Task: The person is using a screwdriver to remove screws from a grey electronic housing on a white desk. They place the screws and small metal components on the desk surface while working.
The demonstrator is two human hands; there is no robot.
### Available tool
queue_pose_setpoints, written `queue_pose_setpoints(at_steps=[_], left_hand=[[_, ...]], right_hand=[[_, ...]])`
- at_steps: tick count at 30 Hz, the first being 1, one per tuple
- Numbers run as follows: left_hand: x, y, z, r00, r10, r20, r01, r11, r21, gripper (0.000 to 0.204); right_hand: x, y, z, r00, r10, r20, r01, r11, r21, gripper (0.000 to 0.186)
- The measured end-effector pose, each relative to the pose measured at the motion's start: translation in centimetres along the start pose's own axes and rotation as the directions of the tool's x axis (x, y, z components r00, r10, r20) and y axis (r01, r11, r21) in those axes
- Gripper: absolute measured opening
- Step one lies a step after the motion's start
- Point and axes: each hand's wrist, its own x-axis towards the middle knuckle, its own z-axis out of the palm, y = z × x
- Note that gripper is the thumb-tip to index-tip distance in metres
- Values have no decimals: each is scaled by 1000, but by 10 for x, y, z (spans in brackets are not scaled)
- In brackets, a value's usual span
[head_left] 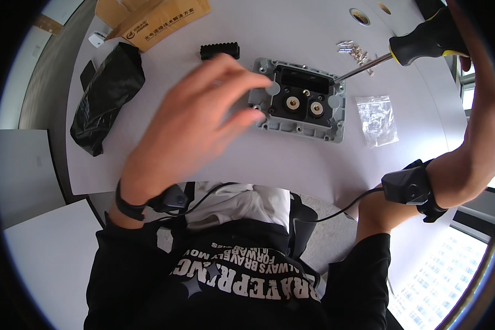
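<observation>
A grey metal housing [338, 124] with a black insert and two brass-centred round fittings lies on the table. My left hand [198, 113], slightly blurred, reaches toward its left side, fingers apart and curved, nothing visible between them. At the upper right my right hand [467, 55], mostly cut off or behind the handle, holds a screwdriver [418, 43] by its black-and-yellow handle. The screwdriver's tip is at the top right corner of the black insert. Small metal screws [360, 55] lie in a pile just above the shaft.
On the white table [286, 159] are a cardboard box [176, 19], a black plastic bag [104, 99], a black ribbed part [220, 48], a small white item [97, 39] and a clear bag [377, 124]. Two round holes [360, 16] are at the back right.
</observation>
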Motion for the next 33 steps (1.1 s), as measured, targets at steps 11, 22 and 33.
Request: queue_pose_setpoints(at_steps=[11, 22, 33], left_hand=[[30, -2, 52, 996, 85, 13, -85, 996, 1, 40], [30, 0, 57, 995, 80, 54, -82, 996, 40, 48], [31, 1, 60, 986, 140, 94, -150, 982, 112, 37]], right_hand=[[-8, 1, -7, 1000, -16, 2, 16, 1000, 13, 51], [-11, 2, -9, 1000, -22, 6, 22, 1000, 18, 52], [-12, -3, -10, 999, -31, 14, 31, 999, 24, 52]])
